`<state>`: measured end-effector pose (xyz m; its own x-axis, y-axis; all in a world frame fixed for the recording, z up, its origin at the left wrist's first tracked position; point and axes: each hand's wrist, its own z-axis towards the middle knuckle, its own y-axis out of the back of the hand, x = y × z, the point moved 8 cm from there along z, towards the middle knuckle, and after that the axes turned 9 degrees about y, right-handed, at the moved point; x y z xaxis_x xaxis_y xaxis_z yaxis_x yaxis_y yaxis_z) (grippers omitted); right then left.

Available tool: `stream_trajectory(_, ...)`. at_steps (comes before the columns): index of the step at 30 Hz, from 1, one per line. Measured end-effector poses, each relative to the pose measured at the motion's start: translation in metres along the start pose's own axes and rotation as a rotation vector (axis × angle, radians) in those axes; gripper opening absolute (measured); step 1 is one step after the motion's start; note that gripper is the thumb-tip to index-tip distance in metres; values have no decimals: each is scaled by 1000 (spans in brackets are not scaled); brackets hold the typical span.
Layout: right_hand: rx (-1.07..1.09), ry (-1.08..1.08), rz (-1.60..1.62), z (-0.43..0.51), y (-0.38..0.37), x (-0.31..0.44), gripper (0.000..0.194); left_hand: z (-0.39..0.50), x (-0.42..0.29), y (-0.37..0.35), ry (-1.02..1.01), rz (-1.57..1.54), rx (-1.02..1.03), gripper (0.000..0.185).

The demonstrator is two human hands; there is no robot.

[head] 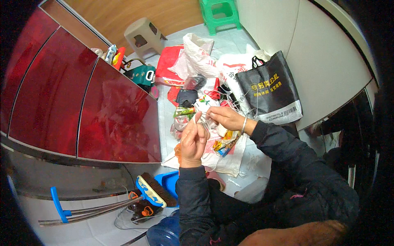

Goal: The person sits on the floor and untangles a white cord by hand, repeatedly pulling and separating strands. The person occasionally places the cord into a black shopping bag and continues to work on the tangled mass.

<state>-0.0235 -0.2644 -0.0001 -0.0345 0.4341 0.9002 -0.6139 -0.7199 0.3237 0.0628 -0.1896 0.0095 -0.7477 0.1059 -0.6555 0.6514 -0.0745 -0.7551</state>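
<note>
My left hand (194,141) is closed, palm side turned up, over a heap of bags on the floor. Against it, my right hand (226,118) pinches several strands of thin white cord (208,123). The strands run between the two hands, and my left fingers appear closed on them too. More cord loops loosely past my right hand toward a black shopping bag (267,89) that bears writing. Beneath the hands lie crumpled plastic packaging, a yellow and blue wrapper (224,146) and a white woven sack (221,164). A pale band circles my right wrist.
Red cabinet doors (120,113) rise at left and pale cabinet panels (326,43) at right. A beige stool (144,35) and a green stool (220,13) stand at the back. A broom (150,190), a blue dustpan (167,181) and a large blue bottle (164,229) are at lower left.
</note>
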Motion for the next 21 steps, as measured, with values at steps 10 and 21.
stream_trajectory(10,214,87,-322,-11,-26,6,25,22,0,23,-206,233,-221,45)
stream_trajectory(21,-176,136,-198,-1,69,0,21,24,62,-1,312,282,-48,35)
